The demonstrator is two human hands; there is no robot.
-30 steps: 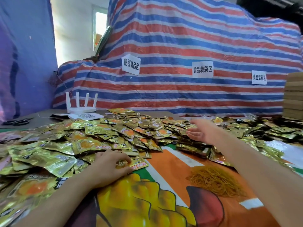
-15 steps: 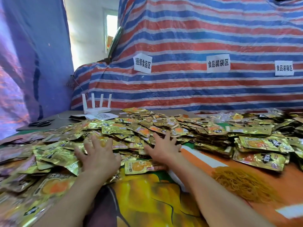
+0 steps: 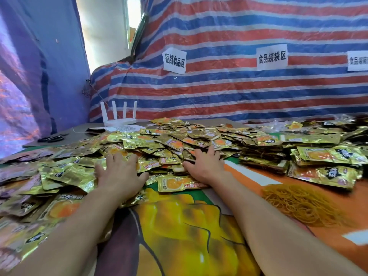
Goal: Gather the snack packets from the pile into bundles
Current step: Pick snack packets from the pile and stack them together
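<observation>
We press both hands flat on the pile of snack packets [image 3: 179,142], which spreads from the near left edge to the far right of the table. The packets are thin foil pouches, gold and shiny, wrinkled, each with an orange picture. Our left hand [image 3: 119,174] lies palm down with the fingers spread and released, grasping nothing. Our right hand [image 3: 205,166] lies the same way just to the right of it, fingers open on the packets. One packet [image 3: 183,184] lies flat between the two wrists. On the near right is a loose heap of thin yellow rubber bands [image 3: 302,202]. The table cover [image 3: 179,236] is smooth, printed orange, green and yellow. At the far left stands a white router [image 3: 119,120] with four antennas. Behind hangs a crinkled striped tarp [image 3: 239,92] in red, blue and white, with paper labels [image 3: 271,57]
</observation>
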